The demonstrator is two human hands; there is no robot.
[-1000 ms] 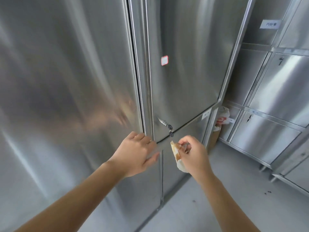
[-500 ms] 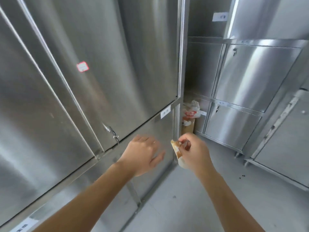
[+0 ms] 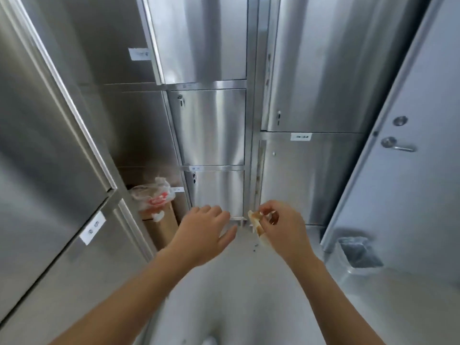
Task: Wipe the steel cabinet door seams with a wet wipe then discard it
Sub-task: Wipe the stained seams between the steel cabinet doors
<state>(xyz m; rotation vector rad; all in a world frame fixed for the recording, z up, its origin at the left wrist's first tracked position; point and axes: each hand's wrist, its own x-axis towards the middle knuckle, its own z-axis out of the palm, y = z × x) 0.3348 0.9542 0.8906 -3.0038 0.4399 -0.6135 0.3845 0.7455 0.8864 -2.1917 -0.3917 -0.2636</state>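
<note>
View swung from the door seam to the aisle; right hand [image 3: 281,226] pinches the soiled wet wipe [image 3: 257,224]; left hand [image 3: 202,235] spread, empty. Wiping likely finished; lined bin [image 3: 155,207] ahead-left suits discarding

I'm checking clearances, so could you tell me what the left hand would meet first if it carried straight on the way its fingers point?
Probably the foot of the lower steel cabinet door ahead; the left hand points up and slightly right, but depth is unclear.

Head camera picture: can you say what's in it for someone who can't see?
A person's right hand pinches a stained wet wipe, and the empty left hand is beside it. Steel cabinets surround them, with a bag-lined cardboard bin at left.
</note>
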